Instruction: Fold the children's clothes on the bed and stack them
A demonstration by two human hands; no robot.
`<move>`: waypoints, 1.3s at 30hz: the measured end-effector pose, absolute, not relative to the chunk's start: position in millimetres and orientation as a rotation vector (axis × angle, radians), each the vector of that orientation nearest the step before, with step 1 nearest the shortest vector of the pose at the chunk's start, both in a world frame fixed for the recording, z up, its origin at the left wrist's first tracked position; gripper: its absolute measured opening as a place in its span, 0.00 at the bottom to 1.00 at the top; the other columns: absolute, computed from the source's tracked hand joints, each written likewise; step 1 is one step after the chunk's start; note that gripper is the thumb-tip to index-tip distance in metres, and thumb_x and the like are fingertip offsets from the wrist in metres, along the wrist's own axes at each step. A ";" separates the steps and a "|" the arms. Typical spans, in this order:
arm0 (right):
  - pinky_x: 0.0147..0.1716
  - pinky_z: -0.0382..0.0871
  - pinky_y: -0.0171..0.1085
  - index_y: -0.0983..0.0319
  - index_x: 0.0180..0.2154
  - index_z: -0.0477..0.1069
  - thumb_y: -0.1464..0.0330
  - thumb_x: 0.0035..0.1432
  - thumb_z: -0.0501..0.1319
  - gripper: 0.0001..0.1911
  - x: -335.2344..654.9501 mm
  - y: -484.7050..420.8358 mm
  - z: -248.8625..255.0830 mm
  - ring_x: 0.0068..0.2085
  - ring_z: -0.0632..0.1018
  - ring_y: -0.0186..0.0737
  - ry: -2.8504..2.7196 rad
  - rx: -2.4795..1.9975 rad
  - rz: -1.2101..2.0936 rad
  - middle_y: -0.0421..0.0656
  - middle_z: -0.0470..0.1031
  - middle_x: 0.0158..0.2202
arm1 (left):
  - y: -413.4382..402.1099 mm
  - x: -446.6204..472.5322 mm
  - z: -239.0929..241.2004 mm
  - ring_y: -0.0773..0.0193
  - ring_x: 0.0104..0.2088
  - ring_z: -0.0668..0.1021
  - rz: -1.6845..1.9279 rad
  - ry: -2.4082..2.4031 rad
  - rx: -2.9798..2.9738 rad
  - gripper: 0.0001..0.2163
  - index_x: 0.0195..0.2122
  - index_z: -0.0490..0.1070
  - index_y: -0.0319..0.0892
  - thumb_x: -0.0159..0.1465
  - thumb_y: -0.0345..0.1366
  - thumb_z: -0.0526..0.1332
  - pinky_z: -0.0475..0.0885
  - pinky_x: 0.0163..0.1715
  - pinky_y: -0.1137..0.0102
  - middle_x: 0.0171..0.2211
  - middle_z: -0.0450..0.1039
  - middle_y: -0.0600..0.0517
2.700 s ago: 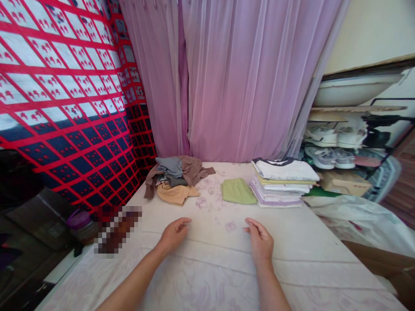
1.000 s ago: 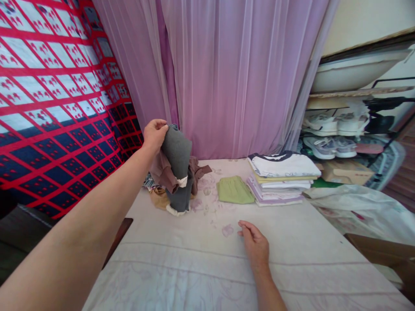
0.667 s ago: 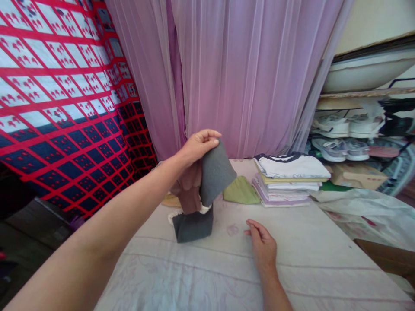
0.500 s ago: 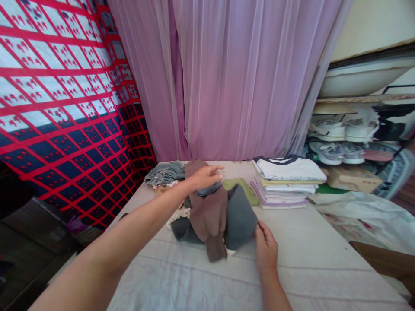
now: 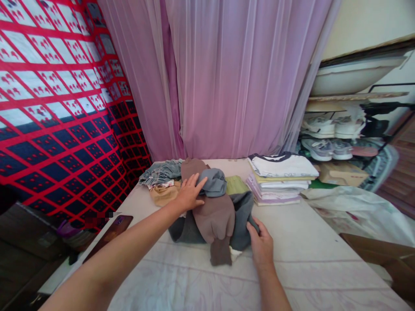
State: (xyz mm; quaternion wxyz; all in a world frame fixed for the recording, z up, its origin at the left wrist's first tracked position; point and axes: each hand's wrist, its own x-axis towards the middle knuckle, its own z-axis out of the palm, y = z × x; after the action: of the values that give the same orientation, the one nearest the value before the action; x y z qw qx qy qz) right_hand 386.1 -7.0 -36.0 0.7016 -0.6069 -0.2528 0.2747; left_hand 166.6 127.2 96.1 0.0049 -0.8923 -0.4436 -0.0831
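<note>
A heap of clothes lies in the middle of the bed. My left hand (image 5: 190,193) rests on it with fingers spread, over a brown garment (image 5: 215,216) with a ribbed cuff and beside a bunched blue-grey cloth (image 5: 214,182). At the heap's right side my right hand (image 5: 262,242) is closed on the edge of a dark grey garment (image 5: 243,216), which runs under the brown one. An olive-green cloth (image 5: 236,185) shows behind. To the left lie a tan garment (image 5: 164,194) and a grey-blue gathered garment (image 5: 162,172).
A stack of folded shirts (image 5: 280,179) stands at the back right of the bed (image 5: 308,255). A phone (image 5: 118,226) lies at the left edge. Purple curtains (image 5: 220,77) hang behind. A shelf holds shoes (image 5: 327,149); an open cardboard box (image 5: 372,255) is at right.
My left hand has moved left and down, off the blue-grey cloth's top, its fingers now spread. My right hand has lowered the dark grey edge slightly. The view has shifted a little.
</note>
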 end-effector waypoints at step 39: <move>0.47 0.69 0.43 0.64 0.45 0.75 0.55 0.43 0.64 0.29 386.7 -10.7 -27.8 0.45 0.76 0.47 -0.547 -1.332 0.622 0.48 0.79 0.43 | 176.0 142.8 98.4 0.55 0.48 0.76 -0.765 -1.824 -2.709 0.12 0.38 0.78 0.47 0.55 0.29 0.60 0.66 0.53 0.61 0.41 0.79 0.50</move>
State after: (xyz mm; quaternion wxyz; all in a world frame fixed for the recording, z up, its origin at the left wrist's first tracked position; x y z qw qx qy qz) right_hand 386.7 -10.7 -27.8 0.7081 -0.5997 -0.2462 0.2799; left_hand 142.8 176.0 98.4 -0.1060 -0.8031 -0.5407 -0.2268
